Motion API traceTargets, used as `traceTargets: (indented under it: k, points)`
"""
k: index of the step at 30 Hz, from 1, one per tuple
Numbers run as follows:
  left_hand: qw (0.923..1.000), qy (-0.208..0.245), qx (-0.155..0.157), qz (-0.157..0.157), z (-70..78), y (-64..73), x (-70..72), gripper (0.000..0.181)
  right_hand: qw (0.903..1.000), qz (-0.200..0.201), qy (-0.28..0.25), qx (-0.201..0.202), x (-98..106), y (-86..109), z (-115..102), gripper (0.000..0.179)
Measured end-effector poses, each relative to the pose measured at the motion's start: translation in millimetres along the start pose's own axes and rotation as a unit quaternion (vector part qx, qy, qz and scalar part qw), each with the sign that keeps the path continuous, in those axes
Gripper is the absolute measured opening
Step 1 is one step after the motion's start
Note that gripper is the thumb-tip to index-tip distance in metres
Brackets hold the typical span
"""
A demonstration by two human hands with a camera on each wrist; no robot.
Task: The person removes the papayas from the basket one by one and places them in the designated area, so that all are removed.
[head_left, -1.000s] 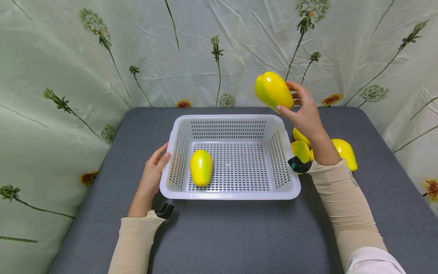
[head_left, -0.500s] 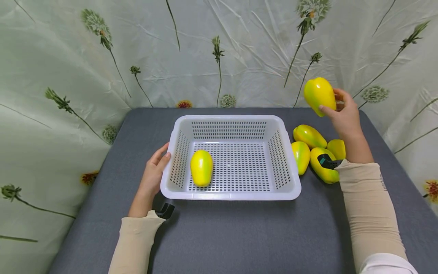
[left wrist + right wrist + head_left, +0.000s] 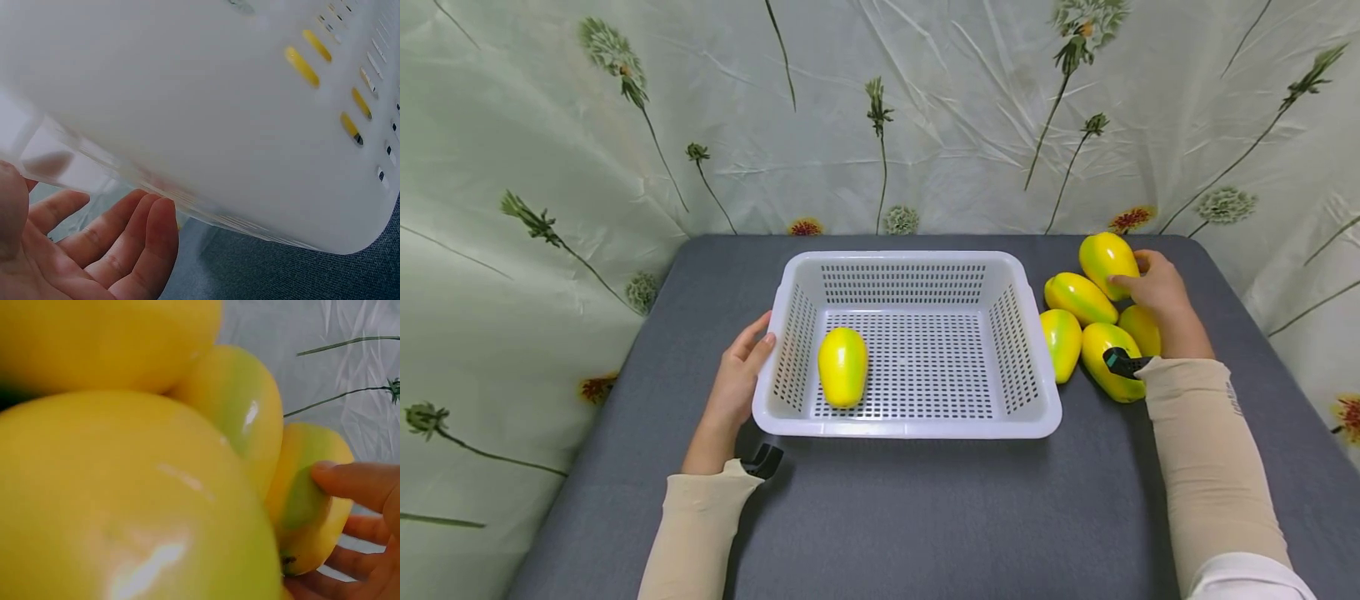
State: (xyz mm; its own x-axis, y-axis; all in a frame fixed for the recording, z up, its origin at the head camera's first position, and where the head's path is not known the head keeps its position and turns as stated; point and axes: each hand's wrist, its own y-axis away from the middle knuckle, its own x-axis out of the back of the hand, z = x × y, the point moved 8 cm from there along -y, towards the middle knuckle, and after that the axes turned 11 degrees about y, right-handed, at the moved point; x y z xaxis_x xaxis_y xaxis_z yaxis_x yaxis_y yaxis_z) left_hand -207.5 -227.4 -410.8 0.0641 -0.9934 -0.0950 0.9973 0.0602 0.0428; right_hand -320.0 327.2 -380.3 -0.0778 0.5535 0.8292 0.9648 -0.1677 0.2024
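A glossy yellow-green mango (image 3: 1103, 257) is at the back right, held by my right hand (image 3: 1163, 293) with the thumb on its near side and the fingers behind. It sits at the far end of a cluster of similar mangoes (image 3: 1062, 343). The right wrist view shows the thumb pressed on the mango (image 3: 300, 503), beyond larger-looking ones close to the camera. My left hand (image 3: 734, 375) grips the left rim of a white perforated basket (image 3: 906, 429). In the left wrist view its fingers (image 3: 159, 228) curl at the rim's underside. One mango (image 3: 842, 367) lies inside the basket's left part.
The grey cloth-covered table (image 3: 895, 517) extends around the basket. A floral curtain (image 3: 820, 125) hangs right behind the table's back edge. The mango cluster lies close against the basket's right side.
My right hand carried its mango rightward away from above the basket's back right corner, then lowered it to the back of the cluster. The left hand and basket stayed in place.
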Motion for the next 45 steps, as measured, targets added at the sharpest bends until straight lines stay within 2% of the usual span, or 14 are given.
traceTargets:
  k: [8, 12, 17, 23, 27, 30, 36, 45]
  points:
    - [1.0000, 0.003, 0.003, -0.004, 11.1, 4.8, -6.7, 0.047, 0.9983, -0.037, 0.039, -0.022, -9, 2.0, 5, 0.077]
    - [0.9999, 0.004, 0.011, -0.001, 6.9, 3.3, -4.7, 0.047, 0.9967, -0.056, 0.050, -0.030, -14, 4.3, 6, 0.076]
    - [1.0000, 0.004, 0.002, 0.002, 1.3, 0.8, -0.8, 0.048, 0.9955, -0.070, 0.060, -0.020, -17, 4.7, 3, 0.072]
    - [1.0000, 0.003, -0.005, 0.002, -0.5, 0.4, 0.1, 0.048, 0.9951, -0.058, 0.079, -0.016, -14, 4.8, 1, 0.071]
    - [1.0000, 0.004, -0.008, 0.001, -0.2, 0.5, 0.0, 0.048, 0.9957, -0.025, 0.089, 0.001, -9, 4.9, -3, 0.069]
    - [0.9999, 0.005, -0.010, -0.001, 0.6, 0.3, -0.6, 0.048, 0.9974, 0.000, 0.069, 0.024, -4, 6.3, -9, 0.067]
    - [1.0000, -0.002, -0.007, 0.000, 0.0, 0.0, -0.1, 0.049, 0.9966, 0.036, 0.030, 0.069, 9, 15.0, -36, 0.065]
    - [1.0000, 0.000, -0.001, 0.002, -1.0, 0.0, 0.5, 0.048, 0.9848, 0.073, 0.035, 0.154, 21, 45.7, -117, 0.059]
